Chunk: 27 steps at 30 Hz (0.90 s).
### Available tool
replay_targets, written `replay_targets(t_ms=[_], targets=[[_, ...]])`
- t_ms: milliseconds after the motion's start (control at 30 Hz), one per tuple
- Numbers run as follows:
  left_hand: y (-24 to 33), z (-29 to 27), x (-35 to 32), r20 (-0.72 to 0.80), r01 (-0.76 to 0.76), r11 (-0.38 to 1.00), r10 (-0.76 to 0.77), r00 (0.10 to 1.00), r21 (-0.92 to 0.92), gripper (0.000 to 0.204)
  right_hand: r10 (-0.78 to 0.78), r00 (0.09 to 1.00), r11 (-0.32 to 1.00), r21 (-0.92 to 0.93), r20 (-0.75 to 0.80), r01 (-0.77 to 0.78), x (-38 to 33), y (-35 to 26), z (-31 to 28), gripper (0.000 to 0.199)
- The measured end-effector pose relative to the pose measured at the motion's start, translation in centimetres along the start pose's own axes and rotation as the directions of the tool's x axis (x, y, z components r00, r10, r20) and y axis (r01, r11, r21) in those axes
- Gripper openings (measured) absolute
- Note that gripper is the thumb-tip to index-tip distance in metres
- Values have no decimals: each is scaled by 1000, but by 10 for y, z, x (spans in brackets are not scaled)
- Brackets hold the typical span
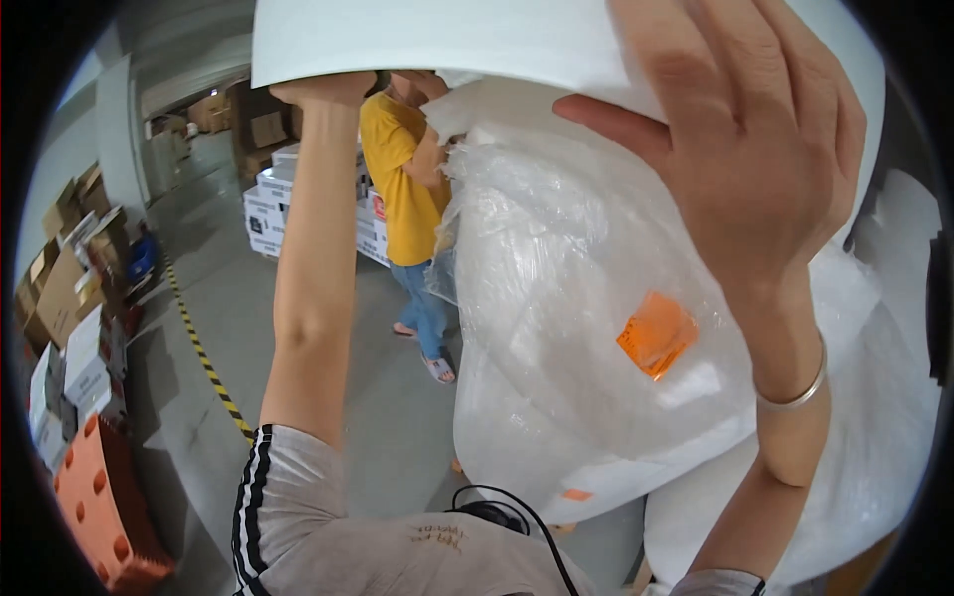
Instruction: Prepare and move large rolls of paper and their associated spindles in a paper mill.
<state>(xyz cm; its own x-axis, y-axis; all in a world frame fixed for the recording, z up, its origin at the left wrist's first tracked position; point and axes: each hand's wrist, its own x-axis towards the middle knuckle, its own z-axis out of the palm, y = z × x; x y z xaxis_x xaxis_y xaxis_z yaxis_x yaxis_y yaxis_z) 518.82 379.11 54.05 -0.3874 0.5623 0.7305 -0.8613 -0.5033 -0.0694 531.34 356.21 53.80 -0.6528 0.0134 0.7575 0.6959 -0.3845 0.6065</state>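
A large, smooth white curved sheet (447, 40), possibly part of a roll, spans the top of the view close to me. My left hand (326, 89) reaches up to its lower edge on the left and looks curled there, its fingers mostly hidden by the sheet. On the right, my right hand (750, 149) lies against the white surface with fingers stretched upward and thumb spread to the left along the edge. Just beneath stands a big white roll (556, 298) in clear crinkled plastic wrap, bearing an orange label (658, 335).
A person in a yellow shirt (402, 179) stands beyond the wrapped roll, by stacked white cartons (266, 214). More wrapped white material (845, 457) lies at right. Cardboard boxes (65, 288) and an orange block with holes (104, 507) line the left, beside yellow-black floor tape (204, 363).
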Motion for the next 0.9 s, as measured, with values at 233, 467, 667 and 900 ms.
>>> replay_targets(t_ms=[233, 467, 667, 900], targets=[[-18, -62, 48, 358, 357, 878, -238, 903, -318, 60, -84, 996, 989, -129, -33, 79, 2, -3, 3, 30], [9, -46, 45, 455, 276, 923, -131, 881, -269, 60, -187, 978, 967, -194, -88, 167, 11, 11, -25, 37], [101, 30, -3, 392, -49, 998, 64, 918, -49, 60, -305, 929, 942, -211, -211, 262, 4, 38, -69, 51], [146, 113, -92, 320, -469, 879, 420, 849, 89, 58, -223, 930, 975, -85, -294, 207, -44, 96, -113, 45]])
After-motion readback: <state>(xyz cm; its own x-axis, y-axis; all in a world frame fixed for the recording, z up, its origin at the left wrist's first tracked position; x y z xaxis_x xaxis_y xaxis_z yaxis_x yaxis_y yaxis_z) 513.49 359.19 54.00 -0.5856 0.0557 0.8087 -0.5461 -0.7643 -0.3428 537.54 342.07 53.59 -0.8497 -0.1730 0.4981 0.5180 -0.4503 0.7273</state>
